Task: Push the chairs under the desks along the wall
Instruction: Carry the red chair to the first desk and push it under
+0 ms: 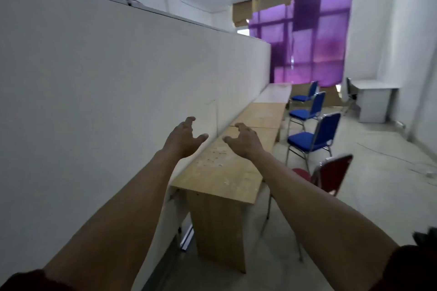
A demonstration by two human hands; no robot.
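A row of wooden desks (220, 179) runs along the white partition wall (106, 78) toward the far window. A red chair (335, 175) stands at the nearest desk, its seat partly tucked under the top. Three blue chairs stand out from the desks farther on: the nearest (314, 137), the middle (307, 111) and the far one (306, 94). My left hand (183, 138) and my right hand (243, 140) are stretched out in the air above the near desk, fingers spread, holding nothing and touching no chair.
A grey desk (376, 101) with a dark chair (350, 94) stands against the right wall at the back. Purple curtains (314, 38) cover the far window. Cables (390, 156) trail across the concrete floor on the right. An open aisle lies right of the chairs.
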